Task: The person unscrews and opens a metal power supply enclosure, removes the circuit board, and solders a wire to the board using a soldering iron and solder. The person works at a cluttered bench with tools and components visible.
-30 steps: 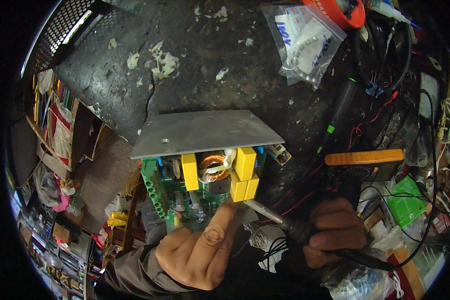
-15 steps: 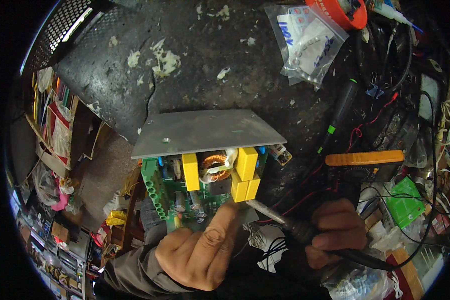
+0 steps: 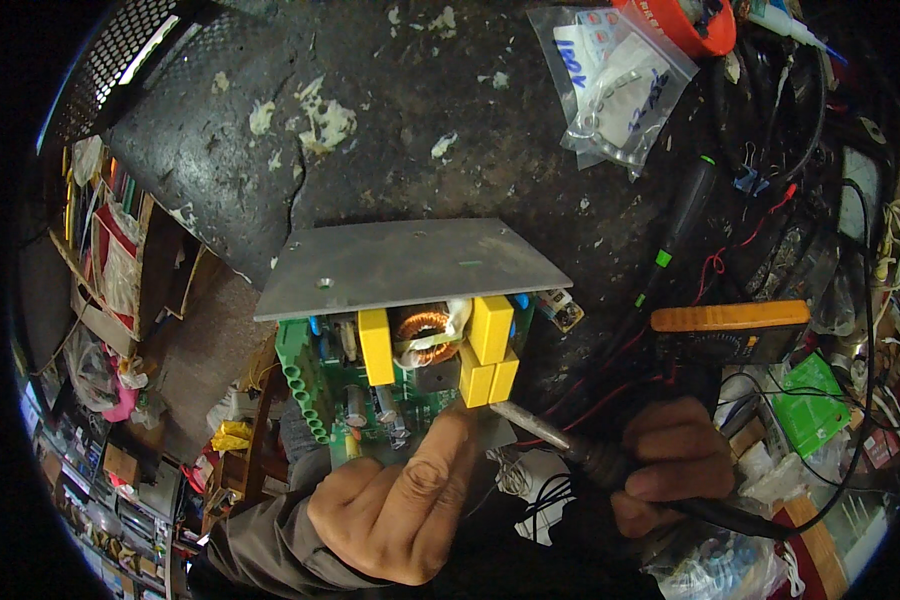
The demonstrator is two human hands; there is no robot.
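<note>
A green circuit board [image 3: 425, 402] stands in front of me, joined along its far side to a grey metal plate [image 3: 410, 262]. It carries yellow block capacitors [image 3: 375, 345], a copper-wound ring coil [image 3: 425, 335] and a green terminal strip [image 3: 298, 385] at its left. My left hand [image 3: 395, 510] grips the board's near edge, its index finger reaching to the lower yellow blocks; the thumb is hidden. In my right hand [image 3: 675, 455] is a soldering iron [image 3: 590, 455], fingers closed round its dark handle. Its metal tip lies at the foot of the lower yellow blocks.
Right of the board lies an orange-edged multimeter [image 3: 730, 318] with red leads, near a black-and-green pen-like tool [image 3: 682, 215]. Clear plastic bags [image 3: 615, 90] and a red ring-shaped container [image 3: 695, 30] sit farther back. A black cord [image 3: 860, 400] loops at the right. Shelving [image 3: 120, 240] stands left.
The board and its plate have shifted very slightly left at their left end. My left hand moved a little with them; the right hand and iron look almost unmoved.
</note>
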